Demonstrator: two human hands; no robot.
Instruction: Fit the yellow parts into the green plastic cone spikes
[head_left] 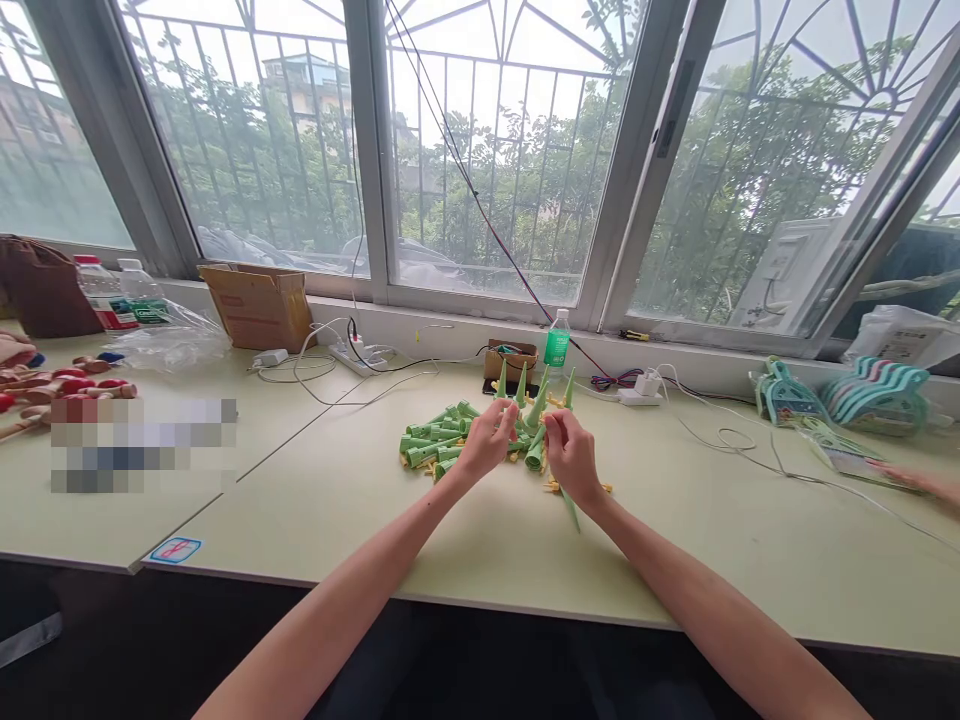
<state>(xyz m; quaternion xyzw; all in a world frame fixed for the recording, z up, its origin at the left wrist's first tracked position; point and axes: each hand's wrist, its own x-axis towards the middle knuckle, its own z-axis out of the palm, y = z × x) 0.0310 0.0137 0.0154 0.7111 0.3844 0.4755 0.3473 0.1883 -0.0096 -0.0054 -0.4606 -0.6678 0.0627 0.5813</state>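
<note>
A pile of hollow green plastic tube pieces (pixel 427 440) lies on the table, with small yellow parts among them. Several pointed green cones (pixel 521 384) stand upright behind my hands. My left hand (pixel 487 440) is at the pile's right side, thumb and fingers pinched together; what they hold is too small to make out. Just to its right, my right hand (pixel 574 455) is also closed in a pinch, its fingertips close to a green cone (pixel 537 408) between the hands. Small yellow pieces (pixel 553 486) and a green tip (pixel 571 512) show beneath my right hand.
A small cardboard box (pixel 510 358) and a bottle with a green label (pixel 556 345) stand behind the cones. White cables (pixel 720 445) cross the table. Red and wooden pieces (pixel 75 388) lie far left. Another person's hand (pixel 919 478) reaches toward turquoise items (pixel 874 395) at right.
</note>
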